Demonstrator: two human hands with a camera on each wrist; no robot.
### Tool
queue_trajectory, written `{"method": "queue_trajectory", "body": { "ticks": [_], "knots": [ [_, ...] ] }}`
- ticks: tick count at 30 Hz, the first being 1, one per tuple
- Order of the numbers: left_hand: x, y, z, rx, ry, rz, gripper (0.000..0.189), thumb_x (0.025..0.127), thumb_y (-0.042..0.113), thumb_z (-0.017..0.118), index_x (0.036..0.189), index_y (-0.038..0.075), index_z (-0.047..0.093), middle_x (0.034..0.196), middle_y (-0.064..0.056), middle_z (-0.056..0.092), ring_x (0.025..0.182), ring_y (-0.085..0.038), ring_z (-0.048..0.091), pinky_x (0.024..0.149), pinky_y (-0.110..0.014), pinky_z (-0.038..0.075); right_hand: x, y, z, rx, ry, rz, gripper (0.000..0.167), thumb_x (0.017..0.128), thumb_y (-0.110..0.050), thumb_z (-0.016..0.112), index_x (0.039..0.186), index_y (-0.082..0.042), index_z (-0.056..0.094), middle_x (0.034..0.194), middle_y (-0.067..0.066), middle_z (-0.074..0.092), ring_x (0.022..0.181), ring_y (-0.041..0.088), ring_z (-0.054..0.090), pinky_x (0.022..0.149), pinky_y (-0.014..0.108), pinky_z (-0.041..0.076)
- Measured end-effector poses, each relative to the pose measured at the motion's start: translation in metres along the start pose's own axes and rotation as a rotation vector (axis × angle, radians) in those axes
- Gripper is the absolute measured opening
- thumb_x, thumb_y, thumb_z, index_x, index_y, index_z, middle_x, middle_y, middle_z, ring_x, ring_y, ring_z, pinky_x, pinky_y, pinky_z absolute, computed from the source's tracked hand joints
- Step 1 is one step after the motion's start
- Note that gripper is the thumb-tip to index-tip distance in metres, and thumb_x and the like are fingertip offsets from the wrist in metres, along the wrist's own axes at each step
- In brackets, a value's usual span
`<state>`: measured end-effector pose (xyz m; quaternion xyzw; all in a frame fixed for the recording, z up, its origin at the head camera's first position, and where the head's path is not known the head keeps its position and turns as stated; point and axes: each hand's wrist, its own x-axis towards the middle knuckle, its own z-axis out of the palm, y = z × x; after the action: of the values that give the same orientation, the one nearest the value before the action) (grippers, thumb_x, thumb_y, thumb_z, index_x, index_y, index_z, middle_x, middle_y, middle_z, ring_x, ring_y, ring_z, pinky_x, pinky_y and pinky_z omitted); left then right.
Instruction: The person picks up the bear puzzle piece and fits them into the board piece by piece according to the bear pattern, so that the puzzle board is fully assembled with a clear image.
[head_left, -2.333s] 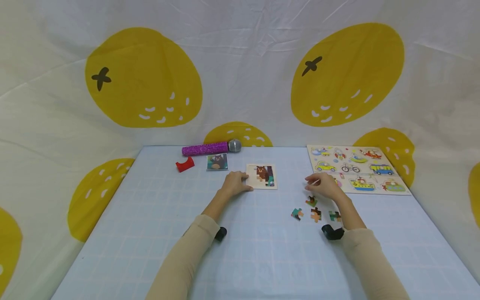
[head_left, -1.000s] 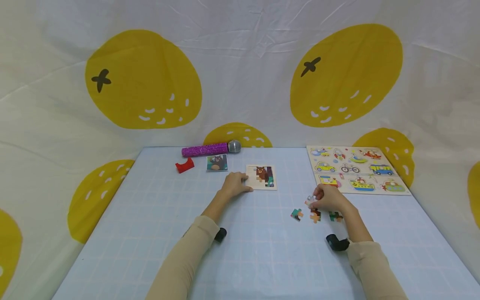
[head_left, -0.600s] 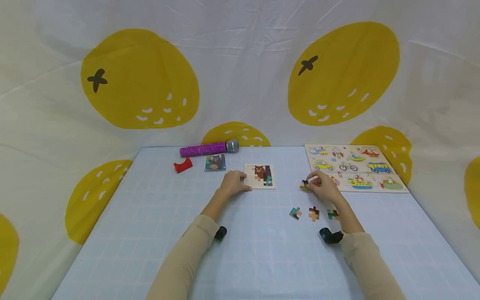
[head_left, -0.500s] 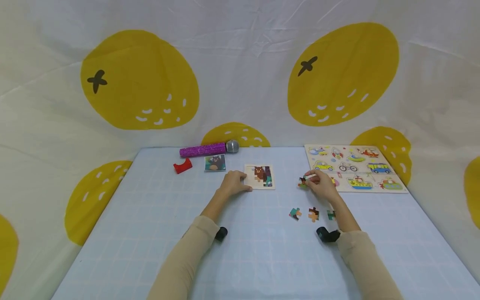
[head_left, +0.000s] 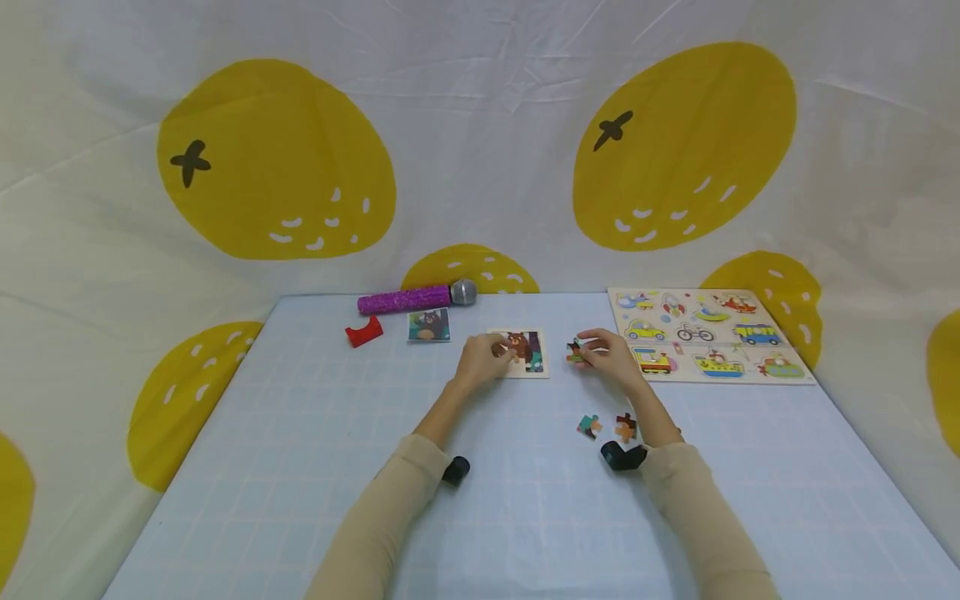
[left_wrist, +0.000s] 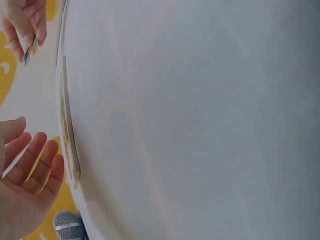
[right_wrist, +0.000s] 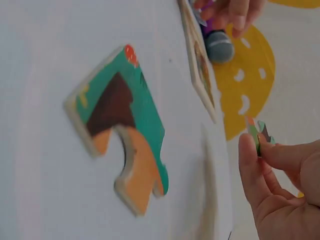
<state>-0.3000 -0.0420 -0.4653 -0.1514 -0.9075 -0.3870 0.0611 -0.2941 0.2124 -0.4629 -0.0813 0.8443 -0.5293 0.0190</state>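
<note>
My right hand [head_left: 613, 358] pinches a green and brown jigsaw piece [head_left: 574, 352] between thumb and fingers, held up off the table in the right wrist view. Just left of it lies the wooden puzzle board [head_left: 543, 371], part filled with a bear picture. Over the board's left side hovers my left hand [head_left: 483, 360]; the left wrist view has its fingers [left_wrist: 42, 165] loosely bent, with nothing between them. Below the right hand lie a teal and orange jigsaw piece [head_left: 588, 427] and a brown and orange jigsaw piece [head_left: 626, 427]. My right forearm hides most of another piece.
A picture card [head_left: 429, 326] of the bear lies left of the board. Behind it are a purple toy microphone [head_left: 405, 299] and a red curved block [head_left: 364, 332]. A vehicle peg puzzle [head_left: 712, 337] lies at the back right, against the fruit-print cloth.
My right hand picked up the jigsaw piece and carried it left towards the board. My left hand has come off the board's left edge and moved right, over it.
</note>
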Motion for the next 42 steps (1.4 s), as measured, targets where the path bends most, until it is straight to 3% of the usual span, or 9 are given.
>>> {"method": "queue_trajectory", "body": {
  "ticks": [4,9,13,17,24,28,32,37,42],
  "knots": [
    [0.002,0.006,0.007,-0.131,-0.076,0.039,0.025,0.088,0.014,0.065,0.104,-0.004,0.068,0.092,-0.014,0.070,0.077,-0.023,0.065,0.067,-0.023,0.053,0.004,-0.007,0.014,0.032,-0.025,-0.027,0.035,0.087,0.000,0.061,0.120,0.010,0.053,0.105,0.027,0.057,0.087,0.025,0.063,0.070,0.016,0.052],
    [0.007,0.011,0.016,-0.260,-0.078,0.017,0.026,0.089,0.014,0.064,0.107,-0.004,0.068,0.101,-0.015,0.069,0.085,-0.023,0.064,0.067,-0.020,0.052,0.007,-0.016,0.032,0.089,-0.067,-0.055,0.035,0.085,0.001,0.063,0.117,0.013,0.054,0.102,0.029,0.060,0.084,0.022,0.065,0.070,0.018,0.053],
    [0.007,0.015,0.019,-0.330,-0.084,-0.026,0.022,0.089,0.010,0.064,0.105,-0.005,0.068,0.092,-0.017,0.070,0.076,-0.020,0.064,0.061,-0.018,0.051,0.007,-0.023,0.043,0.120,-0.087,-0.066,0.035,0.085,0.001,0.065,0.116,0.013,0.054,0.097,0.027,0.063,0.080,0.017,0.065,0.071,0.022,0.056],
    [0.006,0.016,0.018,-0.380,-0.074,-0.070,0.019,0.087,0.005,0.066,0.100,-0.008,0.068,0.083,-0.018,0.069,0.063,-0.013,0.061,0.054,-0.017,0.050,0.001,-0.035,0.046,0.156,-0.123,-0.077,0.035,0.085,0.002,0.064,0.115,0.016,0.053,0.093,0.030,0.065,0.078,0.028,0.068,0.068,0.030,0.058],
    [0.002,0.016,0.013,-0.569,-0.081,-0.148,0.013,0.085,-0.002,0.065,0.092,-0.012,0.063,0.080,-0.024,0.068,0.055,-0.013,0.063,0.055,-0.024,0.056,-0.012,-0.057,0.049,0.092,-0.167,-0.062,0.027,0.086,0.002,0.062,0.106,0.018,0.054,0.093,0.032,0.064,0.079,0.022,0.064,0.064,0.020,0.052],
    [0.001,0.013,0.010,-0.561,-0.120,-0.156,0.012,0.085,0.000,0.064,0.089,-0.010,0.060,0.079,-0.022,0.067,0.062,-0.025,0.067,0.058,-0.028,0.058,-0.011,-0.052,0.052,0.130,-0.143,-0.061,0.027,0.087,0.001,0.062,0.106,0.018,0.054,0.095,0.031,0.062,0.082,0.031,0.064,0.067,0.023,0.054],
    [0.001,0.008,0.006,-0.439,-0.193,-0.175,0.011,0.084,0.004,0.066,0.086,-0.006,0.063,0.076,-0.014,0.067,0.064,-0.023,0.066,0.057,-0.024,0.055,-0.003,-0.038,0.055,0.115,-0.155,-0.116,0.026,0.091,-0.001,0.058,0.111,0.014,0.056,0.102,0.030,0.061,0.086,0.040,0.060,0.066,0.024,0.052],
    [0.002,0.008,0.000,-0.373,-0.212,-0.166,0.012,0.083,0.005,0.068,0.089,-0.005,0.070,0.080,-0.013,0.070,0.062,-0.012,0.063,0.059,-0.021,0.054,0.006,-0.030,0.059,0.046,-0.218,-0.205,0.026,0.094,-0.005,0.053,0.114,0.010,0.060,0.108,0.025,0.062,0.078,0.023,0.056,0.061,0.021,0.047],
    [0.005,0.008,-0.002,-0.375,-0.183,-0.175,0.015,0.082,0.006,0.070,0.092,-0.005,0.070,0.081,-0.014,0.071,0.061,-0.009,0.061,0.058,-0.021,0.054,0.012,-0.030,0.064,0.093,-0.154,-0.161,0.026,0.090,-0.003,0.060,0.112,0.010,0.062,0.106,0.026,0.064,0.077,0.013,0.058,0.060,0.018,0.048]
  ]
}}
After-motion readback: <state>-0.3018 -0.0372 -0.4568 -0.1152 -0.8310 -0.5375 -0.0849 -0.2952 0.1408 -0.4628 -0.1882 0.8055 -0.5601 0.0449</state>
